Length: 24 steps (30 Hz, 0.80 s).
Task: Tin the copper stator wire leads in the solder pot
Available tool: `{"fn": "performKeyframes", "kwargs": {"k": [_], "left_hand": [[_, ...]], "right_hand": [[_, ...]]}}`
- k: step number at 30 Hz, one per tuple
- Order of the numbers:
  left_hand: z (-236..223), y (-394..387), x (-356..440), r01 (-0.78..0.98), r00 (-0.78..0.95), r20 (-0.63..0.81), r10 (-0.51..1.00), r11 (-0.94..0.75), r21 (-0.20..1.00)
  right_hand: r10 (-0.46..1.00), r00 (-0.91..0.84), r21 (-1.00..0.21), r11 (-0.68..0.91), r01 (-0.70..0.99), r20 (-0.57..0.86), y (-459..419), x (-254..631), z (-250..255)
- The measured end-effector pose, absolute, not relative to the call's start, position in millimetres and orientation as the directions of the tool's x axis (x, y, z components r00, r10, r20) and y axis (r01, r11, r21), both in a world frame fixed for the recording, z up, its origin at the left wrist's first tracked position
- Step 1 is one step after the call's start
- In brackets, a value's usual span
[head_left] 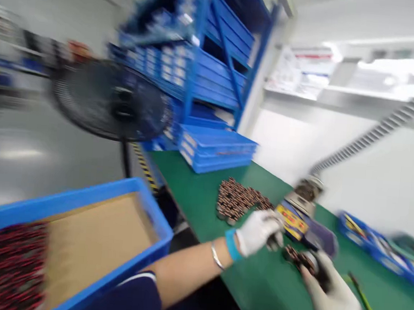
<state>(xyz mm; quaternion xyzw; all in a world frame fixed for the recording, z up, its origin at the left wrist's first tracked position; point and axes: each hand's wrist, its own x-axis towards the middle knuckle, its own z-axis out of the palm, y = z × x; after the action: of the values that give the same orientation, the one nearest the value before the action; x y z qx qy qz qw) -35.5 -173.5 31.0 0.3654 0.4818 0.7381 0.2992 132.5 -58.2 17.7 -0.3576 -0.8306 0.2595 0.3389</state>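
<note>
My right hand (pixel 341 299), in a white glove with dark fingertips, grips several small copper-and-black wound motor cores (pixel 306 262) in a short row just above the green table. To its left, my left hand (pixel 260 232) is gloved in white, with a turquoise band at the wrist. Its fingers are curled near the machine; motion blur hides what they hold, if anything. A cluster of similar wound motor cores (pixel 237 199) lies on the table beyond my left hand. Close past both hands stands a small machine (pixel 298 207) with a yellow label.
At left, a blue crate (pixel 152 217) holds rows of red-wired parts (pixel 8 263) on cardboard. Stacked blue trays (pixel 216 148) stand at the table's far end. A black fan (pixel 121 105) and blue shelving are behind. Green-handled tool (pixel 365 301) and blue bins (pixel 375 247) lie right.
</note>
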Motion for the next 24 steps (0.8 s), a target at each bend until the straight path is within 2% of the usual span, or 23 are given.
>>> {"fn": "performKeyframes", "kwargs": {"k": [3,5,9,15,17,19,22,24], "left_hand": [[18.3,-144.4,-67.2,-0.141,-0.511,0.226,0.83,-0.34,0.93],[6.7,-125.0,-82.2,0.003,-0.493,0.288,0.821,-0.329,0.944],[-8.3,-101.6,-82.3,0.217,-0.245,0.34,0.908,-0.291,0.932],[-10.6,-93.1,-69.7,0.443,-0.079,0.279,0.957,-0.217,0.87],[-10.0,-97.4,-77.9,0.47,0.001,0.228,0.974,-0.201,0.859],[-9.6,-99.7,-89.5,0.416,-0.029,0.191,0.981,-0.162,0.895],[-11.4,-93.2,-103.4,0.283,-0.224,0.191,0.956,-0.124,0.951],[-13.7,-85.0,-108.7,0.249,-0.282,0.19,0.94,-0.119,0.961]], "right_hand": [[0.793,-0.495,-0.713,0.572,0.405,0.355,-33.5,127.6,6.8],[0.809,-0.512,-0.744,0.526,0.412,0.289,-22.4,120.4,4.7],[0.809,-0.535,-0.769,0.497,0.401,0.244,-16.8,108.9,7.5],[0.845,-0.492,-0.711,0.477,0.517,0.21,-12.6,98.9,9.8],[0.859,-0.468,-0.71,0.462,0.532,0.208,-8.0,92.9,11.2],[0.869,-0.454,-0.718,0.442,0.538,0.194,-3.6,84.4,12.7],[0.856,-0.484,-0.722,0.452,0.524,0.184,0.3,68.0,13.0],[0.826,-0.526,-0.712,0.492,0.501,0.2,1.3,56.8,11.7]]}}
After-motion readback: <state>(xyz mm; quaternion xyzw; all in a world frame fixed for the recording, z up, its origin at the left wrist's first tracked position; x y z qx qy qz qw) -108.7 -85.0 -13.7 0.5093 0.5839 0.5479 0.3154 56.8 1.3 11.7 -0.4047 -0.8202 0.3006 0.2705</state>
